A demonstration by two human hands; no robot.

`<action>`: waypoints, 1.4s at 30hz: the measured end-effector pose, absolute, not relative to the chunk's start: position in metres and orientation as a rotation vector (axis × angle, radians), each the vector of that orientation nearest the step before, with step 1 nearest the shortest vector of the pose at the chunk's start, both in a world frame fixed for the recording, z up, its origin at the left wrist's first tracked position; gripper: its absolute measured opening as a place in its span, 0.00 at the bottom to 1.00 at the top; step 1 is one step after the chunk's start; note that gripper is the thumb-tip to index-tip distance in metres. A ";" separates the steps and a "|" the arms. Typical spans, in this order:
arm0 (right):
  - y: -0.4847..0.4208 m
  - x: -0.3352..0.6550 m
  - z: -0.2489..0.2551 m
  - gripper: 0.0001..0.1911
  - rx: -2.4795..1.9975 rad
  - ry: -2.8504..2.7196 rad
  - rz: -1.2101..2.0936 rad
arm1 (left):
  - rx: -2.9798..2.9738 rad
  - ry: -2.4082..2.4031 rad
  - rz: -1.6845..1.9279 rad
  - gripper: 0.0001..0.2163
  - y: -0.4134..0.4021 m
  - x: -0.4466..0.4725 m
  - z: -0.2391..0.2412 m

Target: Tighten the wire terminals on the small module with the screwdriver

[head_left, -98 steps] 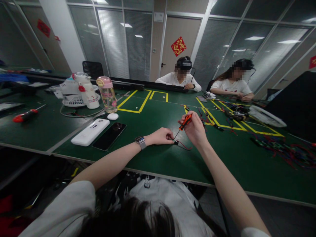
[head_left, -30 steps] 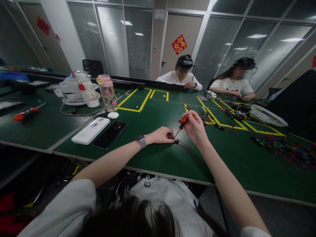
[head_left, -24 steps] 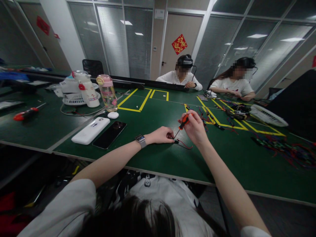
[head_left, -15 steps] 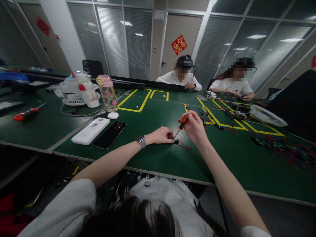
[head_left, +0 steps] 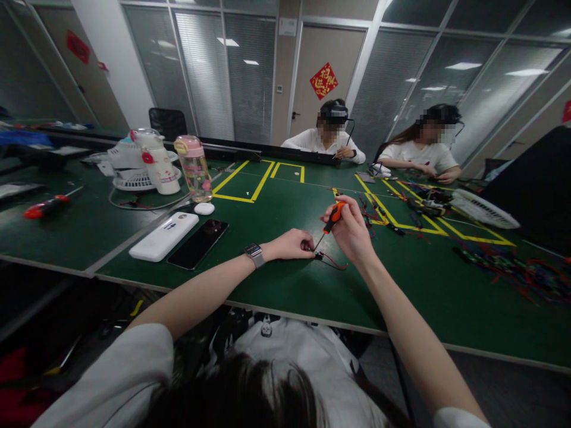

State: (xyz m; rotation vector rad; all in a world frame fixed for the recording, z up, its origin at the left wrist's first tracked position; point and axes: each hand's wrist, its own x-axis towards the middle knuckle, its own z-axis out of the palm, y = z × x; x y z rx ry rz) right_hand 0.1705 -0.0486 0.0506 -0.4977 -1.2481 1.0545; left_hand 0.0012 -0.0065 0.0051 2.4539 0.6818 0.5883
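Note:
An orange and black screwdriver [head_left: 334, 217] is gripped by its handle in my right hand [head_left: 352, 229], with the fingers closed round it. Its thin shaft slants down to the left, the tip close to the fingertips of my left hand [head_left: 293, 244]. Those fingertips are pinched on a small dark electronic part with wires [head_left: 319, 255], low over the green table. The part is mostly covered by the fingers, so its exact kind does not show. A red and a black wire trail from it to the right.
Left of my hands lie a black phone [head_left: 198, 244], a white power bank [head_left: 164, 236] and an earbud case [head_left: 204, 208]. Bottles [head_left: 194, 169] stand behind them. Tangled wires [head_left: 526, 270] spread at the right. Two people [head_left: 330, 139] sit across the table [head_left: 276, 285].
My right hand turns the screwdriver handle slightly, and its fingers shift a little. My left hand stays in place.

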 end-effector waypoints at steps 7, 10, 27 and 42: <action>-0.047 0.170 0.049 0.10 -0.494 -1.219 1.043 | 2.449 0.683 0.591 0.07 -0.006 0.002 0.004; -0.047 0.170 0.049 0.11 -0.491 -1.212 1.034 | 2.459 0.692 0.581 0.08 -0.006 0.002 0.005; -0.047 0.171 0.049 0.12 -0.492 -1.165 1.073 | 2.467 0.682 0.594 0.07 -0.005 0.002 0.003; -0.048 0.171 0.053 0.11 -0.474 -1.164 1.107 | 2.460 0.683 0.589 0.07 -0.005 0.002 0.003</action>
